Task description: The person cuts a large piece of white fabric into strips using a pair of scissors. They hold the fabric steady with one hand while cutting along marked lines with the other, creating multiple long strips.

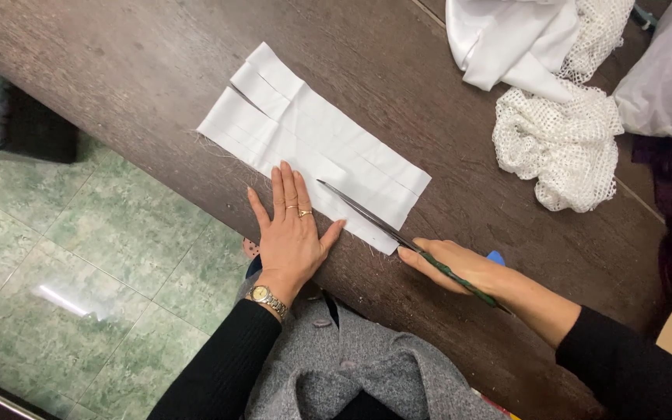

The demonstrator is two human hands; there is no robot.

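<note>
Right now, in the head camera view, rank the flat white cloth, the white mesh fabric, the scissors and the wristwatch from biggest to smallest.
1. Flat white cloth
2. White mesh fabric, bunched, so its true size is unsure
3. Scissors, handles partly hidden in the right hand
4. Wristwatch on the left hand, clearly smallest

My right hand [449, 264] wraps around the handles of the scissors [383, 224], so the finger loops are hidden, and I cannot tell how far the thin dark blades stand apart on the white cloth [313, 144]. A small blue thing [495, 257] shows only as a corner behind my right wrist, too little to say what it is, and my left hand [289, 229] covers the near edge of the cloth under its palm. The white satin fabric [507, 39], the net fabric [561, 144] and the pale bundle [666, 74] are cut off by the top and right edges, and both my sleeves leave the picture at the bottom.
</note>
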